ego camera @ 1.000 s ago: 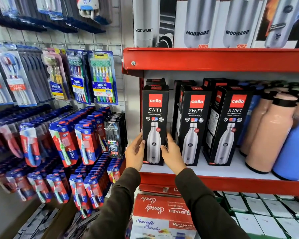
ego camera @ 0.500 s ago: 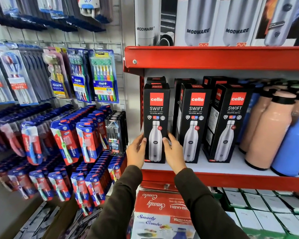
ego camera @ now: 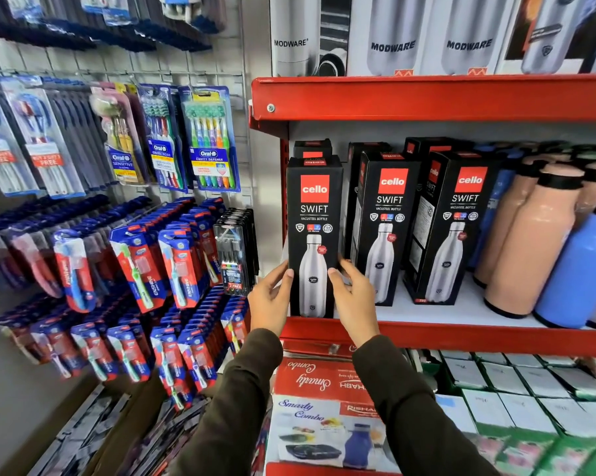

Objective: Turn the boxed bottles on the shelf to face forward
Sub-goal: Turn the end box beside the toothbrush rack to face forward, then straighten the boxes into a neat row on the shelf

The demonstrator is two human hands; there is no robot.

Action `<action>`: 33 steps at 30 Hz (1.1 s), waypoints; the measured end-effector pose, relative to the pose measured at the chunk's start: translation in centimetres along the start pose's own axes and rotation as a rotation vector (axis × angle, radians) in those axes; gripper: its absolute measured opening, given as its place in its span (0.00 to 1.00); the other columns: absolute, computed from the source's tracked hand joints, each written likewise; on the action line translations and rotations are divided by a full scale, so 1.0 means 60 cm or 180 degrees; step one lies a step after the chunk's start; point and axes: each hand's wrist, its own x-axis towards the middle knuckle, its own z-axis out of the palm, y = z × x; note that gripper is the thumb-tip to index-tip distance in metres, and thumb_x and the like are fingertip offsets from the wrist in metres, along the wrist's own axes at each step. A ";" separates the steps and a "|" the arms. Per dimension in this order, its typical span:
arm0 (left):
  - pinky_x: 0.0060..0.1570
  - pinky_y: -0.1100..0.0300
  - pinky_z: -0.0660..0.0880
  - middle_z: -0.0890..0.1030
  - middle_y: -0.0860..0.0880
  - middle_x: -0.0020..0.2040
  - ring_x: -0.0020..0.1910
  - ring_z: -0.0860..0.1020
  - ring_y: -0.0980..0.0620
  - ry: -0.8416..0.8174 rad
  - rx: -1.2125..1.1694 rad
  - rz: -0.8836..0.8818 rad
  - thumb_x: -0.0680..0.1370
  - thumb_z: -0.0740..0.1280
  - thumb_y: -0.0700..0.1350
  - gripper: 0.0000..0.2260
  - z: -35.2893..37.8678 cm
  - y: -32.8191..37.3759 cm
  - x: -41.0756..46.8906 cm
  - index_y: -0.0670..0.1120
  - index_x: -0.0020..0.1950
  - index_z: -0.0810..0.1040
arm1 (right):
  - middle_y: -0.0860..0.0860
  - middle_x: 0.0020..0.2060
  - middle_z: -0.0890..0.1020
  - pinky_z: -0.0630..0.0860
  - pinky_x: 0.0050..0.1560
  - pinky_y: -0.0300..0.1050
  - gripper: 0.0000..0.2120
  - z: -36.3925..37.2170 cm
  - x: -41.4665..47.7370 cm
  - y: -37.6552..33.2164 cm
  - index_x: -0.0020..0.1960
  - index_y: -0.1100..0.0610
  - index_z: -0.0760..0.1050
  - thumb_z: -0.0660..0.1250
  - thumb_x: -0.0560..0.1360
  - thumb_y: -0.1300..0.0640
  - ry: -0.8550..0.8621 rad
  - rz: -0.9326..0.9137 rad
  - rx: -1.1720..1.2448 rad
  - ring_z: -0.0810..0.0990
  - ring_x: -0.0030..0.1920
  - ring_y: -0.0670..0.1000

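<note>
Three black Cello Swift bottle boxes stand along the front of the red shelf [ego camera: 461, 338]. The leftmost box [ego camera: 313, 214] faces straight forward. My left hand [ego camera: 271, 300] presses its lower left edge and my right hand [ego camera: 353, 300] grips its lower right edge. The middle box [ego camera: 386, 207] and the right box [ego camera: 458, 214] stand angled, each showing its left side panel along with its front. More black boxes stand behind them.
Peach bottles [ego camera: 530, 242] and a blue bottle [ego camera: 581, 266] fill the shelf's right end. Modware boxes [ego camera: 392, 36] sit on the shelf above. Toothbrush packs [ego camera: 173, 266] hang on the wall to the left. Smarty Combo boxes [ego camera: 320, 400] lie below.
Both hands stay on the leftmost box. The box has shifted slightly and stands squarer to the front; the view has drifted a little.
</note>
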 end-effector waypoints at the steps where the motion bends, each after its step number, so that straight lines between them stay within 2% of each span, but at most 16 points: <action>1: 0.62 0.47 0.78 0.80 0.68 0.52 0.58 0.80 0.64 0.0028 -0.0007 0.0021 0.78 0.68 0.53 0.11 -0.001 0.002 -0.004 0.73 0.51 0.78 | 0.27 0.50 0.73 0.67 0.46 0.17 0.18 -0.001 -0.003 0.000 0.69 0.54 0.73 0.64 0.80 0.56 0.0008 -0.0007 0.0006 0.74 0.48 0.21; 5: 0.58 0.46 0.80 0.82 0.70 0.49 0.53 0.81 0.67 0.0095 -0.0023 0.0076 0.76 0.68 0.55 0.09 -0.002 0.004 -0.015 0.72 0.51 0.79 | 0.29 0.52 0.74 0.68 0.47 0.17 0.18 -0.005 -0.007 0.001 0.70 0.54 0.73 0.63 0.80 0.55 -0.0050 -0.0018 -0.0008 0.74 0.48 0.21; 8: 0.58 0.46 0.80 0.81 0.74 0.47 0.51 0.81 0.70 0.0141 0.0033 0.0088 0.76 0.68 0.56 0.09 0.001 0.005 -0.021 0.74 0.49 0.79 | 0.36 0.56 0.75 0.67 0.47 0.17 0.19 -0.007 -0.009 0.001 0.71 0.54 0.72 0.63 0.80 0.54 -0.0060 -0.0029 -0.0018 0.73 0.48 0.20; 11: 0.58 0.49 0.80 0.81 0.72 0.47 0.51 0.80 0.71 0.0203 0.0047 0.0065 0.77 0.68 0.55 0.10 0.005 0.004 -0.022 0.74 0.48 0.79 | 0.38 0.56 0.75 0.67 0.46 0.17 0.19 -0.008 -0.012 0.002 0.70 0.54 0.72 0.64 0.80 0.54 -0.0052 -0.0022 0.0029 0.74 0.46 0.20; 12: 0.58 0.51 0.80 0.81 0.71 0.47 0.50 0.80 0.71 0.0249 0.0049 0.0065 0.77 0.68 0.54 0.11 0.007 0.004 -0.023 0.73 0.48 0.79 | 0.38 0.56 0.75 0.68 0.45 0.17 0.19 -0.009 -0.012 0.001 0.70 0.54 0.73 0.65 0.80 0.53 -0.0064 -0.0013 0.0040 0.74 0.46 0.20; 14: 0.54 0.64 0.79 0.82 0.69 0.48 0.52 0.80 0.69 0.0389 0.0064 0.0151 0.78 0.68 0.52 0.12 0.013 0.007 -0.028 0.72 0.49 0.79 | 0.38 0.56 0.76 0.70 0.47 0.19 0.18 -0.015 -0.014 -0.001 0.69 0.52 0.73 0.65 0.80 0.51 -0.0102 -0.0003 0.0032 0.75 0.47 0.23; 16: 0.48 0.74 0.75 0.83 0.61 0.54 0.54 0.80 0.66 0.0610 0.0133 0.0333 0.79 0.66 0.51 0.10 0.023 0.010 -0.034 0.68 0.54 0.78 | 0.41 0.59 0.77 0.73 0.51 0.24 0.16 -0.022 -0.017 -0.001 0.67 0.48 0.74 0.64 0.80 0.50 -0.0059 -0.0039 -0.0020 0.78 0.51 0.29; 18: 0.49 0.70 0.75 0.81 0.57 0.60 0.58 0.78 0.62 0.0892 0.0145 0.0544 0.80 0.64 0.51 0.11 0.038 0.012 -0.041 0.64 0.61 0.76 | 0.44 0.63 0.76 0.75 0.55 0.31 0.14 -0.034 -0.021 -0.002 0.65 0.47 0.75 0.63 0.80 0.50 0.0130 -0.0201 -0.0071 0.77 0.56 0.37; 21: 0.57 0.54 0.75 0.76 0.56 0.63 0.61 0.75 0.48 0.1274 0.0274 0.0895 0.82 0.61 0.48 0.15 0.066 0.022 -0.048 0.58 0.68 0.71 | 0.45 0.61 0.75 0.77 0.61 0.46 0.12 -0.062 -0.020 -0.005 0.63 0.47 0.75 0.63 0.81 0.54 0.0492 -0.0482 -0.0070 0.77 0.60 0.43; 23: 0.60 0.53 0.72 0.75 0.55 0.63 0.60 0.73 0.48 0.1355 0.0396 0.1222 0.82 0.60 0.46 0.16 0.089 0.034 -0.054 0.57 0.69 0.69 | 0.45 0.61 0.73 0.75 0.63 0.49 0.13 -0.086 -0.012 -0.005 0.64 0.47 0.74 0.63 0.81 0.56 0.0689 -0.0561 -0.0079 0.75 0.62 0.46; 26: 0.59 0.62 0.69 0.73 0.59 0.62 0.59 0.72 0.56 0.1173 0.0544 0.1607 0.82 0.59 0.46 0.16 0.132 0.055 -0.061 0.59 0.69 0.68 | 0.48 0.64 0.70 0.68 0.69 0.45 0.16 -0.118 0.006 0.000 0.68 0.49 0.71 0.63 0.81 0.56 0.0905 -0.0560 -0.0150 0.71 0.67 0.47; 29: 0.62 0.58 0.70 0.73 0.59 0.62 0.61 0.72 0.56 0.0644 0.0677 0.1788 0.82 0.58 0.44 0.16 0.181 0.067 -0.062 0.53 0.70 0.69 | 0.48 0.67 0.68 0.63 0.70 0.39 0.19 -0.143 0.024 0.008 0.72 0.51 0.67 0.62 0.81 0.55 0.0896 -0.0498 -0.0288 0.67 0.69 0.44; 31: 0.68 0.60 0.67 0.72 0.54 0.69 0.69 0.70 0.56 0.0239 0.0643 0.1749 0.83 0.57 0.41 0.18 0.212 0.067 -0.059 0.47 0.73 0.67 | 0.51 0.71 0.67 0.63 0.72 0.43 0.22 -0.154 0.037 0.015 0.74 0.55 0.64 0.61 0.82 0.55 0.0742 -0.0370 -0.0350 0.66 0.71 0.45; 33: 0.73 0.67 0.57 0.65 0.51 0.76 0.76 0.62 0.57 0.0011 0.0762 0.1498 0.84 0.55 0.40 0.21 0.242 0.067 -0.051 0.44 0.78 0.60 | 0.54 0.74 0.66 0.63 0.74 0.48 0.23 -0.162 0.050 0.023 0.75 0.57 0.62 0.60 0.82 0.55 0.0570 -0.0165 -0.0406 0.65 0.74 0.50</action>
